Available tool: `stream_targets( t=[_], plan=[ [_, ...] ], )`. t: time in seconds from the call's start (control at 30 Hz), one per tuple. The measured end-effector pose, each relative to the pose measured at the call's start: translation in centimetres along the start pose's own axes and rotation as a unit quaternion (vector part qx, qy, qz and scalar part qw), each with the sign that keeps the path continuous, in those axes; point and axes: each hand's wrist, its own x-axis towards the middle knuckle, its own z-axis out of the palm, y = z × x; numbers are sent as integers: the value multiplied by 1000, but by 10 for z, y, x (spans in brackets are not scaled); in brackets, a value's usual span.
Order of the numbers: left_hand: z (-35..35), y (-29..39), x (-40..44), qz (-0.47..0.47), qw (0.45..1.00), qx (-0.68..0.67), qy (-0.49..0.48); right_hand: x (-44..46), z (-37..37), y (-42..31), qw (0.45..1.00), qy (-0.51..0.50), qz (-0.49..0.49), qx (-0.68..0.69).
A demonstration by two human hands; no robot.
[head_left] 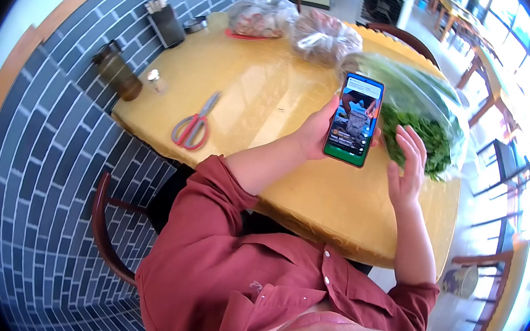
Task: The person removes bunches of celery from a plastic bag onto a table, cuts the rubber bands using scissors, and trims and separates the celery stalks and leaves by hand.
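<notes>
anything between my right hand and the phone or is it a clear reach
Nothing visible blocks the right hand from the screen of the phone. Only fingertips of the left hand curl round the phone's edge on that side.

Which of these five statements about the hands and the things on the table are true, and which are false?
1. The left hand holds the phone. True.
2. The right hand holds scissors. False: its grip is open, near the leafy greens.
3. The phone's screen is dark. False: it is lit.
4. The scissors lie on the table. True.
5. Clear plastic covers part of the greens. True.
</notes>
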Motion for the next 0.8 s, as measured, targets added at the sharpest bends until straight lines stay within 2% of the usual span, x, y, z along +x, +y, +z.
stream_targets(
  t=[0.07,0.1,0.17,0.27,0.3,0.33,0.37,0.43,0.5,0.53,0.57,0.63,0.7,0.8],
  plan=[
    [-4,11,10,52,996,-5,65,3,-1,19,1000,25,-6,-3],
    [12,2,-28,63,989,-44,124,-9,-13,-8,999,-4,23,26],
    [16,36,-49,92,980,-54,167,-4,-3,0,998,17,27,46],
    [26,76,-101,160,929,36,331,-2,3,-6,999,11,18,46],
    [27,90,-120,173,915,49,361,-1,4,-6,999,6,15,46],
    [20,105,-142,188,916,61,348,0,4,-8,999,3,15,50],
    [13,120,-159,231,878,78,411,1,3,-9,998,-1,15,53],
    [1,155,-203,270,850,96,441,0,3,-9,998,-10,19,54],
    [-1,191,-241,334,775,136,520,-1,4,-7,998,-18,28,51],
    [-13,208,-264,381,738,178,528,-1,5,-7,998,-22,32,54],
    [-24,226,-288,413,729,176,517,-1,5,-7,997,-25,38,56],
    [-51,262,-336,424,765,221,432,-3,6,-7,996,-28,51,61],
    [-82,288,-367,479,685,230,499,-3,10,-7,995,-28,63,69],
    [-101,301,-380,518,633,234,526,-6,13,-6,991,-36,96,83]
  ],
)
